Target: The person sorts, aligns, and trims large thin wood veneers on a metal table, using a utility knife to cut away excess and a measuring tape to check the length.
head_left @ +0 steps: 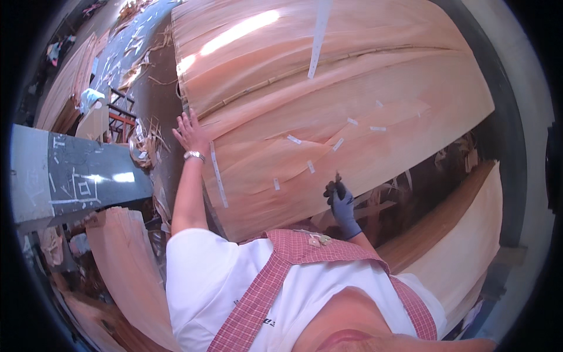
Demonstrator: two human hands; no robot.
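A large sheet of thin wood veneer spreads in front of me, wavy and patched with several short strips of white tape. Bare and wearing a wristwatch, my left hand lies with fingers spread at the sheet's left edge. By the near edge is my right hand, in a grey-blue glove with black fingers. Its fingers are bent together, and whatever they may hold is too dark to make out. A long thin bamboo stick lies across the sheet, beyond both hands. Longer white tape runs along the left side.
To the left stands a grey-blue table with tape bits on it. More veneer sheets are stacked at lower left, and another pile sits at lower right. Veneer scraps litter the floor. A white strip hangs over the far part.
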